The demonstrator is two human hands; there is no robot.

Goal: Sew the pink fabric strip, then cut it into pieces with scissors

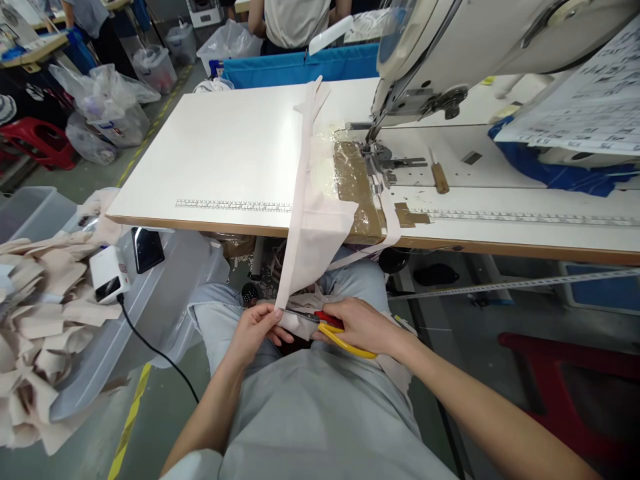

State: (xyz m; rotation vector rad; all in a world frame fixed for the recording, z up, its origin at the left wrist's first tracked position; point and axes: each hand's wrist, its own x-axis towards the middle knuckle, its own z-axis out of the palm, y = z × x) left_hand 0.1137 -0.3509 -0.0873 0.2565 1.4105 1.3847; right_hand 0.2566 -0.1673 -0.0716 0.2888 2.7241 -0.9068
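A long pale pink fabric strip (306,220) runs from the sewing table down over its front edge into my lap. My left hand (256,331) pinches the strip's lower end between thumb and fingers. My right hand (361,325) is closed round red and yellow scissors (334,329), whose blades point left and touch the fabric just beside my left thumb. The strip's upper part lies flat on the white table (225,147), left of the sewing machine's needle area (376,157).
The sewing machine head (450,47) rises at the upper right, with printed sheets (590,100) beside it. A clear bin (150,293) with cut fabric pieces (35,313) and a charger stands at my left. A red stool (575,380) is at my right. Other people work at the back.
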